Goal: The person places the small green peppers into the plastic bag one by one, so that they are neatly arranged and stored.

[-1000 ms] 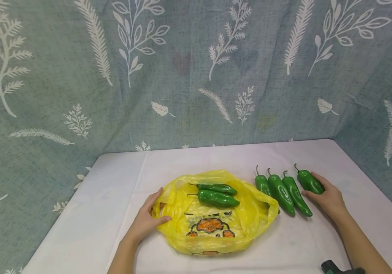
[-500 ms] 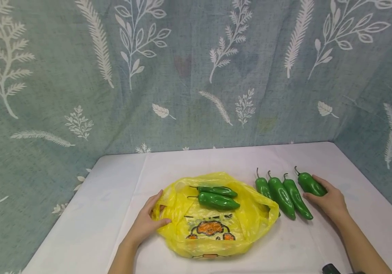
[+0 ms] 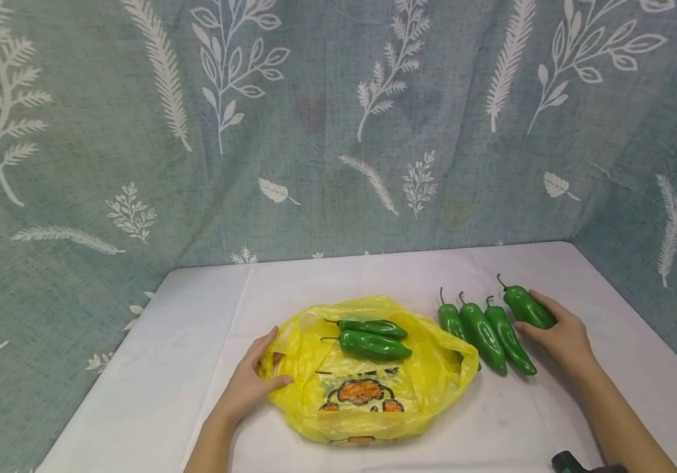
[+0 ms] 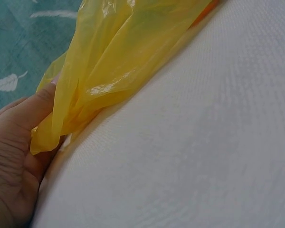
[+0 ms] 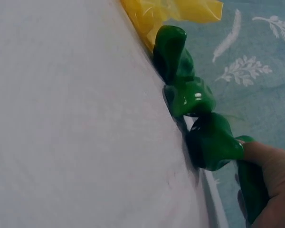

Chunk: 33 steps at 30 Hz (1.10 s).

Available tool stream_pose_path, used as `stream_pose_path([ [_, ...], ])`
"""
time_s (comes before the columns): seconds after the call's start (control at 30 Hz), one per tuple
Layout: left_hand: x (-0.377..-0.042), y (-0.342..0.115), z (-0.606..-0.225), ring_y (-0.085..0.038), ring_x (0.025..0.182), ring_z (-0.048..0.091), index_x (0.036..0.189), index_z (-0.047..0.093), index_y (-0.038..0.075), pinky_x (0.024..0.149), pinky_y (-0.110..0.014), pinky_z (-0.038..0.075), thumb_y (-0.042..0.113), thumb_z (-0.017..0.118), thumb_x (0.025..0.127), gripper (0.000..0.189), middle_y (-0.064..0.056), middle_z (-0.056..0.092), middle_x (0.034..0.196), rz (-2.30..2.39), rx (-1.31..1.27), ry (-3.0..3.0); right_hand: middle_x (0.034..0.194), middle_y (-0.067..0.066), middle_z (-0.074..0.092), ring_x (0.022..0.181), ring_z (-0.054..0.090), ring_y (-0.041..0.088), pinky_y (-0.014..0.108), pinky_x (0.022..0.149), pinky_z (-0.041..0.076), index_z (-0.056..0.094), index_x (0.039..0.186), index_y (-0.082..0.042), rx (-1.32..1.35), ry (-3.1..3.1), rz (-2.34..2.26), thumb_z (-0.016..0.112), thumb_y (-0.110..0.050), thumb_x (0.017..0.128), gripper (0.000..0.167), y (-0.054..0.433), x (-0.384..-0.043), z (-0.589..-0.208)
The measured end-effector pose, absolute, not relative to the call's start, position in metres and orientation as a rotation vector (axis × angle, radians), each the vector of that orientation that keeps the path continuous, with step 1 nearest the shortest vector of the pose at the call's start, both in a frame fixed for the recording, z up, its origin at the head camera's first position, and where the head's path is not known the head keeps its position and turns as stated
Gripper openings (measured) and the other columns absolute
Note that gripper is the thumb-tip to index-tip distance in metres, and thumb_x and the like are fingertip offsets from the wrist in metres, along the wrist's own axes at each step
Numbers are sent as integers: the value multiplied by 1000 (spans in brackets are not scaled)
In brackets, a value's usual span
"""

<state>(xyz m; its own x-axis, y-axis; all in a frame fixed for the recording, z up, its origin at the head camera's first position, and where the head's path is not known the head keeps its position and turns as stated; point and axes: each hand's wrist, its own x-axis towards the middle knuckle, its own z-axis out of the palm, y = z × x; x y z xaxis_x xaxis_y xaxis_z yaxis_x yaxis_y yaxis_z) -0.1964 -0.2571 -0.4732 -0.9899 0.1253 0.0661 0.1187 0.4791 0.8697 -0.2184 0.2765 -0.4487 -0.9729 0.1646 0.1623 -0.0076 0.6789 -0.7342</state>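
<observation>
A yellow plastic bag [image 3: 368, 424] lies with its mouth spread wide, and two green chili peppers [image 3: 375, 345] rest inside it. My left hand [image 3: 249, 381] holds the bag's left side, the yellow film running between thumb and fingers in the left wrist view. Some of those fingers are hidden by the film. At the right, my right hand [image 3: 563, 335] grips a green chili pepper [image 3: 526, 307] between thumb and fingers, its stem pointing away. Left of that hand, a row of three more peppers [image 3: 484, 338] lies on the table; the leftmost is partly covered by the bag's edge.
A white cloth covers the table [image 3: 208, 328]. Behind it and along both sides hangs a green-grey curtain [image 3: 314, 197] with white leaf prints. A dark object [image 3: 568, 462] shows below my right forearm at the bottom edge.
My right hand has shifted slightly away and to the left with the gripped pepper. My left hand, the bag and the other peppers stay put; the head view shifts slightly.
</observation>
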Motion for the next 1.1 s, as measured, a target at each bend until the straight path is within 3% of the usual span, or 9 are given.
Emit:
stream_pose_path([
  [0.23, -196, -258, -473, -26, 140, 25, 148, 33, 24, 115, -47, 18, 28, 84, 69, 94, -3, 36, 148, 1608, 199, 2672, 141, 33, 36, 122, 39, 51, 65, 94, 38, 34, 145, -4, -39, -2657, 1204, 74, -28, 82, 79, 259, -217, -432],
  [0.43, -196, -258, -473, -21, 138, 31, 148, 32, 27, 106, -13, 24, 29, 83, 70, 93, 0, 37, 148, 1607, 211, 2650, 140, 31, 40, 118, 44, 48, 62, 91, 43, 37, 144, -3, 70, -2620, 1219, 75, -22, 81, 75, 240, -214, -419],
  [0.6, -197, -258, -473, -21, 139, 27, 147, 33, 28, 107, -14, 22, 30, 83, 70, 91, 1, 38, 147, 1602, 229, 2673, 139, 28, 43, 113, 50, 45, 59, 85, 49, 40, 143, -4, 161, -2603, 1218, 76, -21, 81, 73, 228, -214, -415],
  [0.8, -198, -259, -474, -22, 139, 29, 147, 33, 27, 98, -1, 21, 28, 83, 70, 92, -1, 37, 148, 1626, 227, 2653, 140, 26, 44, 112, 51, 43, 58, 84, 50, 41, 142, -6, 183, -2612, 1245, 76, -22, 80, 73, 223, -216, -415],
  [1.1, -199, -260, -474, -21, 138, 28, 147, 33, 26, 98, -1, 21, 28, 84, 69, 93, -1, 37, 148, 1633, 231, 2655, 141, 23, 44, 112, 52, 42, 55, 83, 52, 40, 144, -11, 207, -2636, 1294, 75, -25, 81, 73, 214, -221, -413],
])
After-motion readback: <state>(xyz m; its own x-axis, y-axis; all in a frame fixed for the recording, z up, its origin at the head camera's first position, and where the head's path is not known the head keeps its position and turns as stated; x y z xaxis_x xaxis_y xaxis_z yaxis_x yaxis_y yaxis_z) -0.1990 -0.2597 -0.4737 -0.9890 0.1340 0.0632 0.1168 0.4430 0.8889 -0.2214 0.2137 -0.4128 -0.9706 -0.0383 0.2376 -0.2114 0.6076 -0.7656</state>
